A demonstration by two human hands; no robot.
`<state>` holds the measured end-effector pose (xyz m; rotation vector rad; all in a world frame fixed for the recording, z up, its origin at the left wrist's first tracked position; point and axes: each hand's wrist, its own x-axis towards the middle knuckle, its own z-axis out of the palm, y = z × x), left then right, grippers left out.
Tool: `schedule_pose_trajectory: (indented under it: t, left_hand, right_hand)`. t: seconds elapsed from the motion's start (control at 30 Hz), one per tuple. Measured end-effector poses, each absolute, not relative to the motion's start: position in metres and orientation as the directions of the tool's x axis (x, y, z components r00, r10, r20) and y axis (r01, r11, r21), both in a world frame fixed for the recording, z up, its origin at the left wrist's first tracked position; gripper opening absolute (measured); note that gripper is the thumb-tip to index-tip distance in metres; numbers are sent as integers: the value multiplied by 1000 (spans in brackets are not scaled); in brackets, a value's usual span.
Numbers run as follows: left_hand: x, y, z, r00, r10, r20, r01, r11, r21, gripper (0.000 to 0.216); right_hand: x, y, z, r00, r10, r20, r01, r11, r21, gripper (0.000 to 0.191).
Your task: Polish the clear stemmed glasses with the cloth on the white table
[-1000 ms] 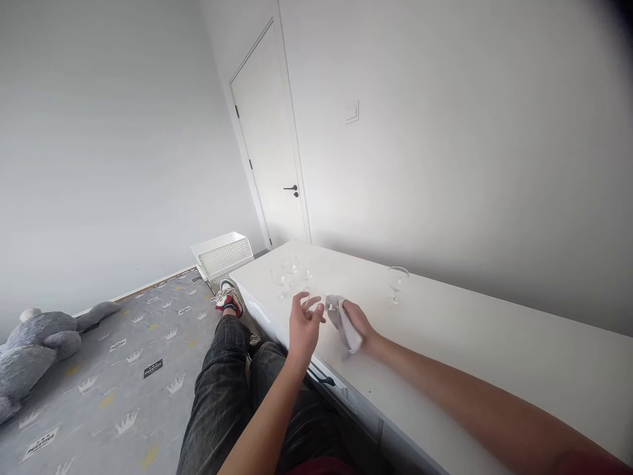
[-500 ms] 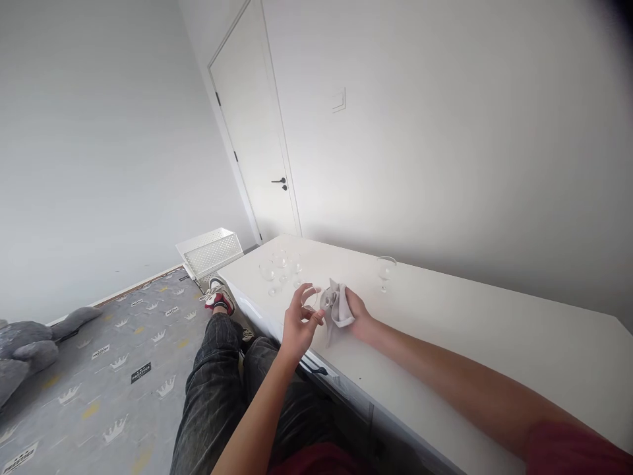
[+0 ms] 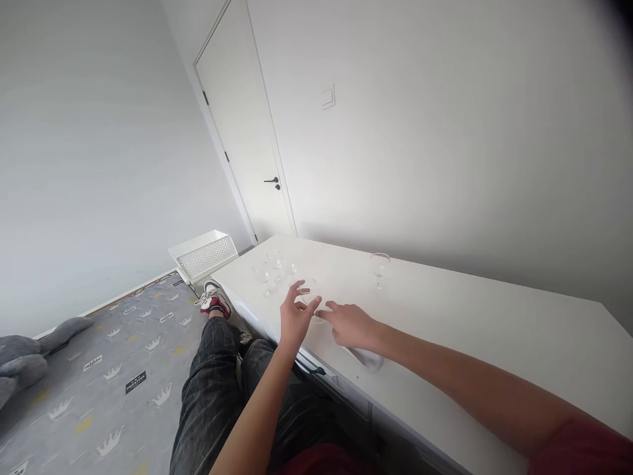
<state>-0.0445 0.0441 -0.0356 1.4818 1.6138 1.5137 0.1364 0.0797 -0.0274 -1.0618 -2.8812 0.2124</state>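
Note:
My left hand [image 3: 295, 316] curls its thumb and fingers around the bowl of a clear stemmed glass [image 3: 308, 286], which tilts above the table. At the foot end of that glass is my right hand [image 3: 351, 323], its index finger and thumb closed on the foot. Beneath the right palm and wrist shows a light grey cloth [image 3: 366, 359]; whether the lower fingers still touch it is hidden. Further back on the white table [image 3: 445, 330], another stemmed glass [image 3: 380, 270] stands upright, just beyond my right hand.
Several clear glasses [image 3: 275, 267] stand grouped at the table's far left end. A white perforated basket [image 3: 205, 256] is beyond that end, near the door [image 3: 247, 125]. A patterned grey mat [image 3: 123, 369] and a grey plush toy [image 3: 24, 363] lie to the left.
My right hand has moved the cloth away from the glass and down toward the table. Its fingers now reach to the glass's foot, while my left hand keeps hold of the bowl.

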Motion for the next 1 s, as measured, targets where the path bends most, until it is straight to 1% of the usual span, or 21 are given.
schedule_pose_trajectory:
  t: [0.1,0.17,0.23,0.27,0.3,0.37,0.4,0.47,0.53,0.57,0.63,0.73,0.8,1.0]
  left_hand:
    - [-32,50,-35,-208,931,299,369,-208,906,62]
    - [-24,51,-36,-138,949,284,365,-218,905,66]
    - [-19,52,-40,-102,953,286,364,-232,902,73]
    - [-18,53,-44,-104,949,297,376,-238,895,74]
    - [-19,54,-49,-115,944,308,407,-238,882,68]
    - [-24,59,-60,-128,938,322,530,-210,822,41]
    - [-27,61,-65,-119,940,319,610,-184,770,27]
    - [-31,65,-75,-83,951,299,760,-133,636,12]
    - [-33,68,-80,-35,960,277,853,-116,508,10]
    - [-32,69,-81,-14,963,268,878,-117,464,12]
    - [-31,69,-81,8,969,247,901,-114,419,14]
    - [-29,67,-79,-4,973,231,908,-94,409,14]
    - [-29,67,-78,-10,973,231,907,-88,412,13]
    - [-30,66,-77,-11,975,222,901,-87,424,12]
  right_hand:
    - [136,77,-30,-785,618,-43,619,781,-80,60]
    - [138,77,-29,-783,619,-63,621,783,-24,60]
    - [143,74,-29,-758,642,-117,641,766,44,67]
    - [147,72,-30,-739,657,-147,653,753,84,72]
    - [152,70,-31,-716,677,-169,666,735,125,78]
    - [168,64,-36,-646,736,-203,707,677,207,86]
    - [179,62,-38,-601,771,-211,733,637,239,87]
    - [206,58,-43,-491,834,-250,789,548,277,86]
    - [236,58,-47,-392,875,-283,838,467,282,81]
    - [251,59,-49,-340,890,-304,860,425,281,79]
    - [274,65,-52,-243,918,-313,903,332,272,75]
    - [292,80,-57,-151,957,-246,949,210,235,75]
    - [294,91,-59,-118,971,-208,964,163,212,76]
    - [289,104,-59,-117,974,-193,974,150,170,76]
